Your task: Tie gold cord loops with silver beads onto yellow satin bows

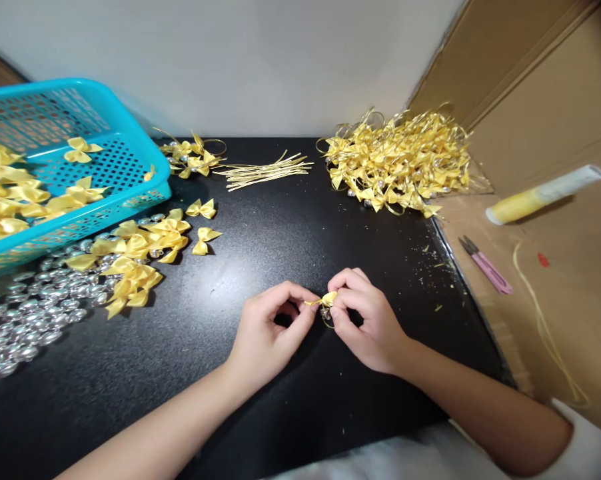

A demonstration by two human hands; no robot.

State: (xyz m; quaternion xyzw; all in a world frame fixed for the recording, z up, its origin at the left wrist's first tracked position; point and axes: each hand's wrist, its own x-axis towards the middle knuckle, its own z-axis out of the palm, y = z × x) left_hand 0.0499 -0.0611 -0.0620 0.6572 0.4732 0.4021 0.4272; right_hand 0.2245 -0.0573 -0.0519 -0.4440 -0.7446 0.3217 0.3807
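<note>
Near the middle of the black table, my left hand (278, 323) pinches the left side of a small yellow ribbon bow (329, 299) between thumb and forefinger. My right hand (368, 320) is closed on the bow's right side, its fingertips partly covering it. Just under the bow a small silvery bead (325, 312) shows between the hands, with a thin gold cord (327, 325) looping below. How the cord and bead are fastened is too small to make out.
A turquoise basket (130, 150) of yellow bows stands left, above silver beads (40, 307) and loose bows (133, 280). Gold cord lengths (265, 171) lie at the back beside a heap of corded bows (400, 160). Pink snips (485, 263) and a yellow-white roll (545, 193) lie on cardboard at right.
</note>
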